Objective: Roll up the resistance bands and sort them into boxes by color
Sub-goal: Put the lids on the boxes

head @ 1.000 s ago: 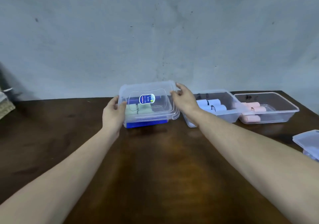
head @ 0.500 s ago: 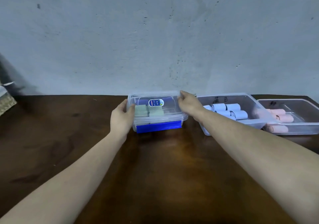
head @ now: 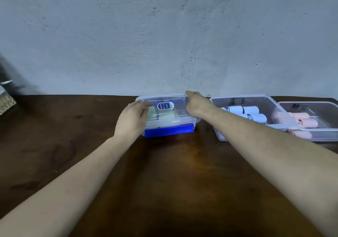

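**Both hands on the lidded green-band box at the wall**

A dark brown wooden table [head: 164, 172] runs up to a pale grey plastered wall [head: 164, 35]. At its far edge stand three clear plastic boxes in a row. The left one, a clear lidded box with a blue strip along its front [head: 169, 125], holds pale green rolled bands [head: 165, 115] under a clear lid with an oval sticker [head: 172, 103]. Just to its right is an open clear box [head: 237, 100] with white-blue rolled bands [head: 250, 109]; beyond that, an open clear box [head: 311, 105] with pink rolled bands [head: 309, 122]. The left hand [head: 130, 120] grips the lidded box's left end, fingers curled over the lid's edge. The right hand [head: 197, 104] lies on the lid's right side; its fingers seem bent over the far corner, though their tips are hidden.
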Demonstrator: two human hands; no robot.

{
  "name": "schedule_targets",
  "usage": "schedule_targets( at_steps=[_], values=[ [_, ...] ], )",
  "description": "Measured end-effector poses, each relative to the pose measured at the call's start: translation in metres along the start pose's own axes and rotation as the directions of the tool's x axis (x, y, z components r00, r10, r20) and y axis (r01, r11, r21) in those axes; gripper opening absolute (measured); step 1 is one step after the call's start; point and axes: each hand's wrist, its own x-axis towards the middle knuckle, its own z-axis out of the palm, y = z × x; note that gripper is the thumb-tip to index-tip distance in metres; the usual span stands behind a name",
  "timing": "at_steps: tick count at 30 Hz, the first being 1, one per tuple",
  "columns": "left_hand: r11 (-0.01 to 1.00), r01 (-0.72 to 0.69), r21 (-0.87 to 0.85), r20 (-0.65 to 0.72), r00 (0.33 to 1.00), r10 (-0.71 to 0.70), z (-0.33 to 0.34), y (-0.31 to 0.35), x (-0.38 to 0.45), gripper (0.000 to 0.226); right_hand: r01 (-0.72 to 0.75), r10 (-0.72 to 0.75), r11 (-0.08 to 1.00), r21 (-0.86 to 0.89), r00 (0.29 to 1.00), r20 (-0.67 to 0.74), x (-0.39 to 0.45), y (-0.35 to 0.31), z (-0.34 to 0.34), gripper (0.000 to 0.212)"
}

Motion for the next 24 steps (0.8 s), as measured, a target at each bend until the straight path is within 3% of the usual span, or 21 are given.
schedule_targets(
  at_steps=[3, 7, 11, 15, 18, 21, 24],
  values=[
    [0.967, -0.236, 0.091, 0.072, 0.971, 0.23, -0.004, 0.001, -0.005, 0.028, -0.007, 0.013, 0.994, -0.111, 0.999, 0.05, -0.006, -0.006, -0.001, 0.048],
    [0.833, -0.515, 0.201, 0.13, 0.857, 0.499, -0.006, -0.002, -0.008, 0.039, -0.012, 0.015, 0.98, -0.199, 1.0, 0.016, -0.009, -0.008, -0.001, 0.041],
    [0.713, -0.577, 0.398, 0.286, 0.817, 0.501, -0.003, 0.003, -0.015, 0.068, 0.095, -0.099, 0.983, -0.156, 0.995, -0.019, -0.003, -0.013, -0.007, 0.051],
    [0.656, -0.585, 0.476, 0.343, 0.811, 0.475, 0.008, 0.006, -0.015, 0.089, 0.222, -0.207, 0.966, -0.129, 0.971, 0.12, 0.009, -0.021, -0.008, 0.063],
    [0.649, -0.604, 0.462, 0.317, 0.796, 0.516, 0.011, 0.004, -0.017, 0.079, 0.231, -0.208, 0.956, -0.183, 0.968, 0.138, 0.02, -0.026, -0.005, 0.05],
    [0.679, -0.622, 0.39, 0.296, 0.783, 0.547, 0.004, 0.003, -0.014, 0.064, 0.211, -0.178, 0.944, -0.253, 0.973, 0.147, 0.03, -0.03, -0.003, 0.059],
    [0.643, -0.691, 0.331, 0.33, 0.723, 0.607, -0.005, -0.003, -0.006, 0.054, 0.16, -0.109, 0.935, -0.316, 0.979, 0.173, 0.039, -0.034, -0.001, 0.069]
  ],
)
